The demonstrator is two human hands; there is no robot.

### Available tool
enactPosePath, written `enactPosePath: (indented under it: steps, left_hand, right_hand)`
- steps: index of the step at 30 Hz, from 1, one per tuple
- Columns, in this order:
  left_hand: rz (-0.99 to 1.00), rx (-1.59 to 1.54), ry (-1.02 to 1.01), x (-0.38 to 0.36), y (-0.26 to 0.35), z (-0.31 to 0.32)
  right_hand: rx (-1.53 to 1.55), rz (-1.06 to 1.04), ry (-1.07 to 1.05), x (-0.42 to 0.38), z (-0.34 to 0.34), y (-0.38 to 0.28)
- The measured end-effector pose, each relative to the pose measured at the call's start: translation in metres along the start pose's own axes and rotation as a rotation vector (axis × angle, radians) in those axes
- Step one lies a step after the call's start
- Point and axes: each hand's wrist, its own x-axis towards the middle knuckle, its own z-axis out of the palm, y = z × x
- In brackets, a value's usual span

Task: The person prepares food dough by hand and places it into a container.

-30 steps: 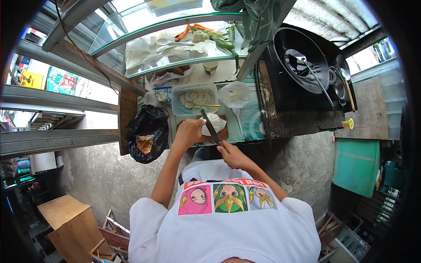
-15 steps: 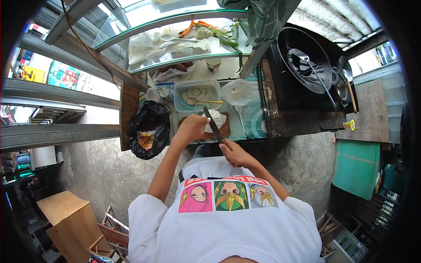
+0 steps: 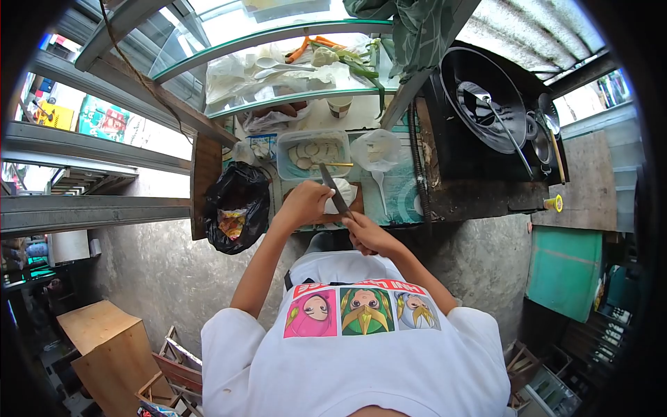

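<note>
A knife (image 3: 336,193) is gripped in my right hand (image 3: 369,235), its blade slanting up and left toward the plastic tub. My left hand (image 3: 306,204) is closed, with its fingertips right beside the blade; what they pinch I cannot make out. Under the blade a white, crumpled-looking thing (image 3: 345,189) lies on a brown wooden board (image 3: 357,203). Just beyond, a clear rectangular tub (image 3: 279,161) contains pale slices in liquid and a spoon with a gold handle (image 3: 337,165).
A black plastic bag (image 3: 243,182) hangs open at the left. Right of the tub stand a translucent bowl (image 3: 389,154) and a white spoon (image 3: 381,191). Carrots (image 3: 299,50) and greens lie on the glass shelf. A large wok (image 3: 455,66) sits on the right.
My right hand has shifted slightly left and the knife with it, its tip now higher over the tub's near edge. My left hand has barely moved.
</note>
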Motion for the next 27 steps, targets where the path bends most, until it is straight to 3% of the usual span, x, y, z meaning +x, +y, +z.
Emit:
enactPosePath:
  steps: [4, 6, 8, 12, 17, 22, 23, 25, 27]
  left_hand:
    - [-0.014, 0.005, 0.0, -0.008, -0.003, 0.0]
    - [0.059, 0.103, -0.137, -0.001, 0.004, 0.001]
    - [0.054, 0.095, -0.116, 0.002, 0.003, 0.0]
    - [-0.003, 0.035, -0.036, -0.001, -0.009, -0.013]
    - [0.057, 0.108, -0.09, 0.002, -0.004, -0.001]
    - [-0.102, -0.043, -0.06, 0.0, -0.007, -0.019]
    - [-0.1, -0.043, -0.062, 0.002, -0.007, -0.016]
    - [0.118, -0.018, 0.01, 0.002, -0.004, -0.001]
    - [0.029, -0.071, -0.014, 0.004, -0.004, -0.002]
  right_hand:
    - [0.082, 0.045, -0.134, -0.012, -0.005, 0.018]
    - [0.157, 0.073, -0.164, -0.001, -0.013, 0.001]
    - [0.091, -0.028, -0.139, 0.013, -0.015, 0.006]
    - [0.109, 0.078, -0.232, -0.005, -0.015, 0.008]
    - [0.141, -0.007, -0.166, 0.027, -0.014, 0.002]
    - [0.095, 0.05, -0.241, -0.003, -0.012, 0.01]
    - [0.103, 0.066, -0.216, -0.002, -0.013, 0.007]
    - [0.115, 0.097, -0.188, 0.007, -0.015, 0.002]
    - [0.23, 0.02, -0.193, 0.028, -0.019, -0.003]
